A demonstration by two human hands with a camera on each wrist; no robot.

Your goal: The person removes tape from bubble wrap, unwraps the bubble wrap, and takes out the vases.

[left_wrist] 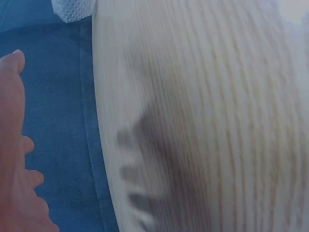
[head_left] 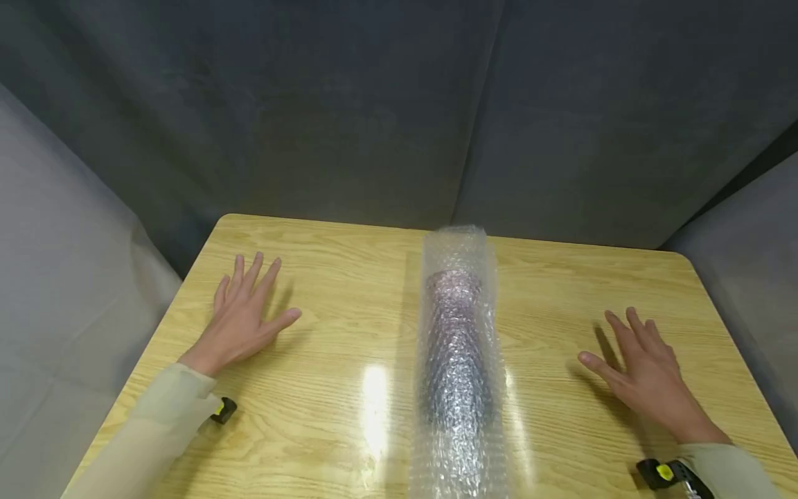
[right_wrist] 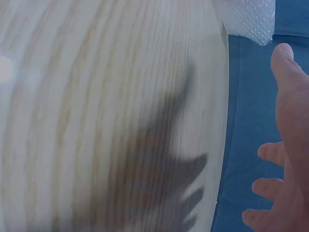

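A long cylindrical bundle wrapped in clear bubble wrap [head_left: 458, 367] lies lengthwise on the wooden table, its near end cut off by the head view's lower edge. What is inside looks pinkish toward the far end and dark or silvery nearer; its kind is blurred by the wrap. To the left of it, my left hand [head_left: 240, 322] hovers over the table with fingers spread, holding nothing. On the other side my right hand [head_left: 642, 371] is likewise spread above the tabletop, apart from the bundle. Both wrist views show only a corner of bubble wrap [right_wrist: 251, 21].
The light wood table [head_left: 337, 291] has rounded far corners. Behind it hangs a dark grey curtain [head_left: 349, 118], with paler cloth [head_left: 68, 277] at the left and right sides. Wrist straps with small black devices [head_left: 224, 410] sit on both forearms.
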